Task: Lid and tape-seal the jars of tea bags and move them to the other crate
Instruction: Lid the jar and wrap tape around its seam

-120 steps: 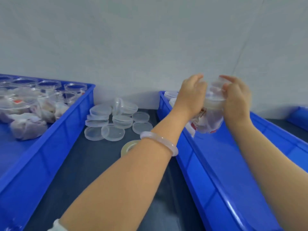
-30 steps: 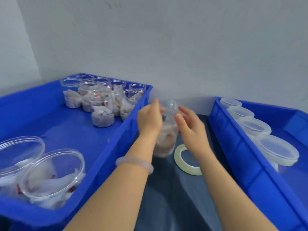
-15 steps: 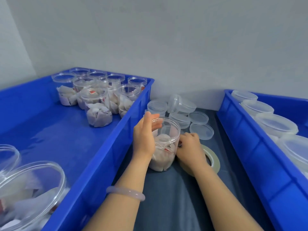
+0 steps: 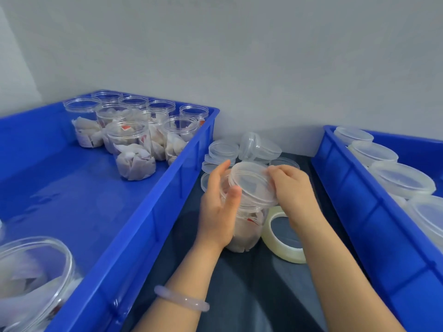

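The jar (image 4: 244, 232) of tea bags stands on the bench (image 4: 251, 298) between the left crate (image 4: 148, 224) and the right crate (image 4: 359, 212). My left hand (image 4: 219, 212) curls round its side. My right hand (image 4: 293, 192) pinches a lid (image 4: 251, 183), tilted over its mouth. A tape roll (image 4: 284, 248) lies just beside the jar, with spare lids (image 4: 224, 149) behind.

Left crate (image 4: 143, 226), right crate (image 4: 354, 195): we read plain blue;
Lid (image 4: 250, 184): translucent, milky;
Tea bags (image 4: 135, 164): white, red tags;
Bracelet (image 4: 182, 301): pale lilac.

bare forearms, pale bangle (image 4: 181, 301) on L wrist
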### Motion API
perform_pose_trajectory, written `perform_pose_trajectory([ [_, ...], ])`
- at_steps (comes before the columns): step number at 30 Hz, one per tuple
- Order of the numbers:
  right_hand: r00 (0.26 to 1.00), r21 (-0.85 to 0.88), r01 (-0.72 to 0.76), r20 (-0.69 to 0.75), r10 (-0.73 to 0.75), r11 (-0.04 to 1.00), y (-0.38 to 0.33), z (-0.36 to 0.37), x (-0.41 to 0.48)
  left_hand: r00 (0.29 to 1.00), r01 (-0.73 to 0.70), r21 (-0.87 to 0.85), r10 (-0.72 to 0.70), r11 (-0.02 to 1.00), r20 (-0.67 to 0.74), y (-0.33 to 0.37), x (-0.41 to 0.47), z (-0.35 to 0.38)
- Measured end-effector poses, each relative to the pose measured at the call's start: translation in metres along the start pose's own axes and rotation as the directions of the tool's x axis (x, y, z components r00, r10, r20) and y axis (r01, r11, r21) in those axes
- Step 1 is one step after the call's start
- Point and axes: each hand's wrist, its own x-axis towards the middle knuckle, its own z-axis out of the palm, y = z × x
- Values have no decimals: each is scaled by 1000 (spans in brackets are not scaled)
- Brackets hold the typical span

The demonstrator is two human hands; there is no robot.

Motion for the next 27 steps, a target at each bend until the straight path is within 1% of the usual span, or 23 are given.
perform_pose_trajectory([
  [2,996,-132,84,-11,-86,988,-2,4,-2,999,-30,0,30,1000,35,-2,-2,-1],
  [3,988,-188,154,3,-157,970,-6,6,-6,998,-42,5,42,999,44,-2,-2,-2],
  [4,973,-196,230,31,-228,953,-10,8,-11,998,-49,2,48,999,49,-3,-3,-2],
  [7,903,-94,406,191,-384,909,-14,12,-26,998,-44,-23,45,999,37,-3,-3,-1],
  [9,846,-169,507,286,-450,845,-13,12,-31,999,-39,-48,40,998,18,-6,-4,0],
  [11,794,-254,594,335,-507,763,-11,10,-32,1000,4,-88,-5,996,-11,-9,-3,1],
  [13,776,-293,624,343,-529,725,-10,9,-31,999,26,-112,-29,993,-29,-10,-2,2],
  [18,761,-285,646,315,-567,708,-9,13,-30,995,68,-128,-76,989,-59,-7,0,4],
  [22,769,-285,631,354,-533,721,-14,12,-27,987,112,-92,-122,989,-105,-5,4,5],
  [24,764,-293,633,383,-519,717,-15,10,-27,983,149,-115,-159,982,-86,-6,7,5],
  [27,742,-349,660,442,-504,665,-13,6,-30,980,184,-186,-194,965,-37,-9,4,2],
])
